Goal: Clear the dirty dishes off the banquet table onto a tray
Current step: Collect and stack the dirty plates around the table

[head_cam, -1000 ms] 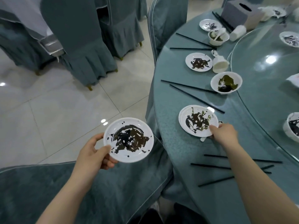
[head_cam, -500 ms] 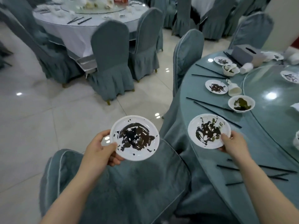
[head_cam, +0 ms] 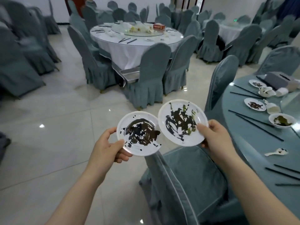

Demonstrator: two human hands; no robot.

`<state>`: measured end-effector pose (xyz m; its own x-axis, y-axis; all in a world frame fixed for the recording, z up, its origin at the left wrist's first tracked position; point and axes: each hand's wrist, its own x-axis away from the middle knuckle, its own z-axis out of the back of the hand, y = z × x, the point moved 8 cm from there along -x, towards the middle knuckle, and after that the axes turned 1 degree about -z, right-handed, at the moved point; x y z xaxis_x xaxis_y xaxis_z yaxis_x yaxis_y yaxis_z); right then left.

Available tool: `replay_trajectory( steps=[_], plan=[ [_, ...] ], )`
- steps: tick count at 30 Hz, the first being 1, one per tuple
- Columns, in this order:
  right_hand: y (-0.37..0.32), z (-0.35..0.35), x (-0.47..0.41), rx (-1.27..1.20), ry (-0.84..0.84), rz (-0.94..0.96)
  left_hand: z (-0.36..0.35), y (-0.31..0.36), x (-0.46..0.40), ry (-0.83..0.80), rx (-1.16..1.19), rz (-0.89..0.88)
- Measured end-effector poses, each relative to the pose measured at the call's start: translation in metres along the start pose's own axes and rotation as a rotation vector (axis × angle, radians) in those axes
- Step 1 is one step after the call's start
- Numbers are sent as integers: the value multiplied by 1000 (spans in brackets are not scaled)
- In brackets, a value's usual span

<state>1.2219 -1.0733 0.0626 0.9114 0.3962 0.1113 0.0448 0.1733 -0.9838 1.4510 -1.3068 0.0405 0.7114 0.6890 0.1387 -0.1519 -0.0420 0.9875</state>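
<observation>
Pinching one sauce-smeared plate each by its near rim, the left hand [head_cam: 107, 147] carries the left plate [head_cam: 138, 133] and the right hand [head_cam: 215, 137] the right plate [head_cam: 182, 122], rims overlapping above a chair [head_cam: 186, 179] beside the worktop [head_cam: 246, 143]. Stacking is best done level, the right plate lowered squarely onto the left, since wet sauce may drip; no tray is identifiable.

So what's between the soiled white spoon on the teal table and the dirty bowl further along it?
In the head view, a pair of black chopsticks lies crosswise between the spoon and the bowl; otherwise only bare teal tablecloth.
</observation>
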Motion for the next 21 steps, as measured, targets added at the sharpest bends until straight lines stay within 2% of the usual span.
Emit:
replay_trajectory(
  steps=[5, 12, 16, 21],
  plan=[
    [-11, -110, 12, 116, -194, 3, 56, -1, 7, 16, 48, -17],
    [-7, -240, 4, 236, -285, 93, 135, -17, -12, 110, 39, 24],
    [10, -316, -22, 297, -369, 69, 173, -33, -50, 148, 36, 61],
    [21, -378, -87, 322, -357, 26, 200, -40, -125, 128, -8, 135]
  ],
)
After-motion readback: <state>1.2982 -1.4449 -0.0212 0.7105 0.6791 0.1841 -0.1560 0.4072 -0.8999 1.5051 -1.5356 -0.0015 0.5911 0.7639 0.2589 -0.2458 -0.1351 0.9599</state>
